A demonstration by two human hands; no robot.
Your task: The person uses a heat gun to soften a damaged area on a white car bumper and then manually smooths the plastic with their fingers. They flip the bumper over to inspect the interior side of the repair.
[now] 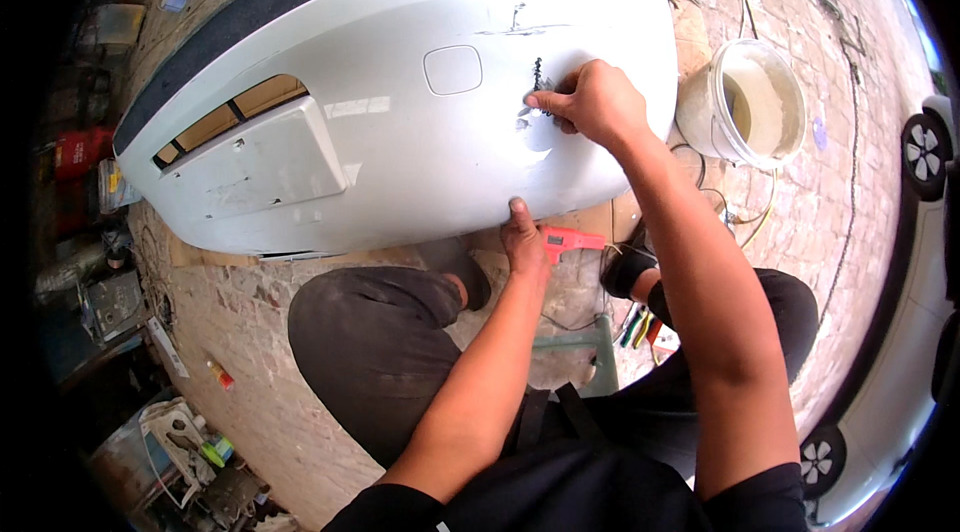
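Observation:
A white car bumper (385, 162) lies in front of me, with dark scuffs and rows of black zigzag marks on its right part. My right hand (597, 104) is over one of these marked patches, its fingers curled and its thumb tip against the surface. Whatever may be between thumb and fingers is hidden. At the bumper's near edge, my left hand (524, 240) has its thumb on top and its other fingers tucked out of sight below. A red hand tool (570, 241) with a cord shows right beside that hand, partly covered by it.
A white bucket (700, 117) stands right of the bumper, cables near it. Pliers (632, 325) and a greenish tray (603, 357) lie between my legs. Clutter lines the left side, with a small bottle (220, 375) on the brick floor. A car (900, 362) is at far right.

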